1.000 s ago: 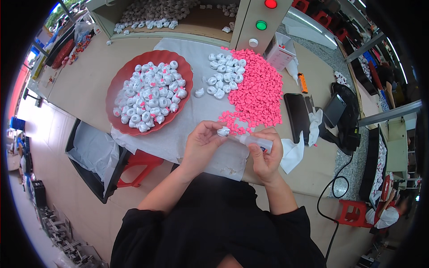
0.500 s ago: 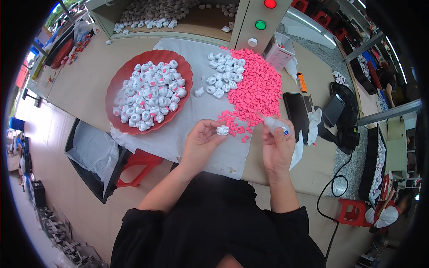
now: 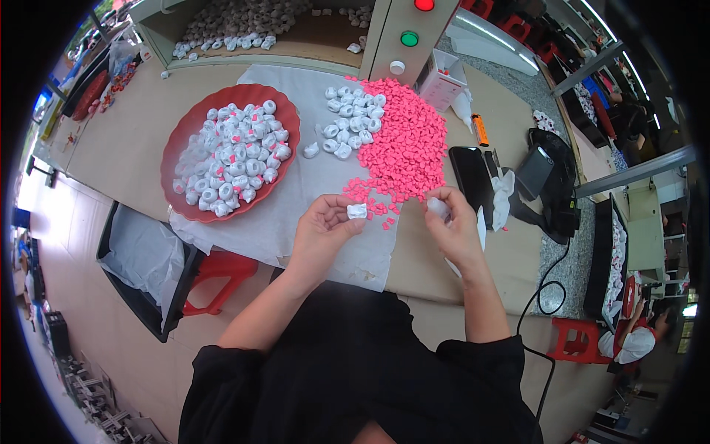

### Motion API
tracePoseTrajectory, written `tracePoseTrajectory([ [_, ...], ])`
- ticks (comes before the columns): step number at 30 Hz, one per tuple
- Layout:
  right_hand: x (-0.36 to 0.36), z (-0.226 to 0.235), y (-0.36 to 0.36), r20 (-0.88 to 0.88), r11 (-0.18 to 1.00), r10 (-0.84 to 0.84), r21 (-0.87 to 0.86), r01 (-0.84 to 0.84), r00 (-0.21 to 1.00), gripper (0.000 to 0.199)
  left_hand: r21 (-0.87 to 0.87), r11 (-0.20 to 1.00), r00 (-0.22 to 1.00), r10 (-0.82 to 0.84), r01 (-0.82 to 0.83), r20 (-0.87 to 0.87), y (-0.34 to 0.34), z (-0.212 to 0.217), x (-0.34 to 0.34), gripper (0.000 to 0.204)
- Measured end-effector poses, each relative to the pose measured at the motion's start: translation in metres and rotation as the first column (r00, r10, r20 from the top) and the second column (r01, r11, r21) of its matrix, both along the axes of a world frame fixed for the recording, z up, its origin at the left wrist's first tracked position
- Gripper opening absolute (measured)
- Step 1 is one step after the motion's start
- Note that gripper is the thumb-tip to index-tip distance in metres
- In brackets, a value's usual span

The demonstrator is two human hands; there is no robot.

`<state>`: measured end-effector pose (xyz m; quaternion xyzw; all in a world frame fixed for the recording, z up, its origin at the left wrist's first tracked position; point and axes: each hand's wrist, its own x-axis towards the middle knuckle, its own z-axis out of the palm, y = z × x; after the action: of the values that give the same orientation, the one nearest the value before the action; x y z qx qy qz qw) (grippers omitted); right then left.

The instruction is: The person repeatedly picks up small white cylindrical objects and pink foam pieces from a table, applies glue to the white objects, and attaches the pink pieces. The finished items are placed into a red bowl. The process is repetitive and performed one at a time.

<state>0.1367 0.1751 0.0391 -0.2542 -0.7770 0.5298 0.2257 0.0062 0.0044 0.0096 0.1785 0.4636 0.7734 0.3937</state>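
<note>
My left hand [image 3: 319, 231] pinches a small white moulded piece [image 3: 356, 211] between thumb and fingertips, over the near edge of the pink pieces. My right hand [image 3: 458, 231] is closed round a small whitish squeeze bottle [image 3: 437, 208], mostly hidden by the fingers. Its fingertips are at the lower right edge of a large heap of small pink pieces [image 3: 403, 140]. Beyond the hands, a loose group of white pieces [image 3: 344, 122] lies beside that heap. On the left stands a red scalloped bowl [image 3: 176, 140] filled with white pieces, several showing pink bits.
A cabinet [image 3: 392, 52] with red and green buttons stands at the back, more white pieces on its shelf. At right lie a phone [image 3: 470, 174], an orange lighter [image 3: 481, 130], a white box [image 3: 441, 81] and crumpled tissue [image 3: 502, 196]. A lined black crate [image 3: 148, 255] sits lower left.
My right hand has turned, so the bottle's nozzle and label no longer show. The white piece in my left hand has turned a little. The whole view has shifted slightly.
</note>
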Motion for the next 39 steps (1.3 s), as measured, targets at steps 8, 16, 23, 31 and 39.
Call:
tracePoseTrajectory([
  [8,-0.015,-0.019,-0.021,0.188,0.859,-0.075,0.51,-0.032,0.979,0.012,0.03,0.999,1.0,-0.012,0.012,-0.007,-0.001,-0.008,0.0,0.027],
  [16,-0.013,-0.011,-0.017,0.161,0.937,-0.032,0.349,-0.027,0.986,0.01,0.035,0.997,0.997,-0.061,0.063,-0.056,-0.004,-0.01,-0.002,0.031],
  [23,-0.022,0.001,-0.042,-0.087,0.951,0.122,-0.275,-0.142,0.989,0.014,0.029,0.992,0.987,-0.117,0.121,-0.109,-0.004,-0.014,-0.003,0.028],
  [31,-0.027,-0.005,-0.04,-0.048,0.922,0.188,-0.336,-0.193,0.981,0.025,-0.027,0.985,0.964,-0.17,0.168,-0.206,-0.007,-0.009,-0.001,0.028],
  [39,-0.028,0.003,-0.037,0.058,0.941,0.218,-0.277,-0.194,0.974,0.021,-0.114,0.982,0.935,-0.178,0.149,-0.308,-0.007,-0.009,-0.002,0.027],
])
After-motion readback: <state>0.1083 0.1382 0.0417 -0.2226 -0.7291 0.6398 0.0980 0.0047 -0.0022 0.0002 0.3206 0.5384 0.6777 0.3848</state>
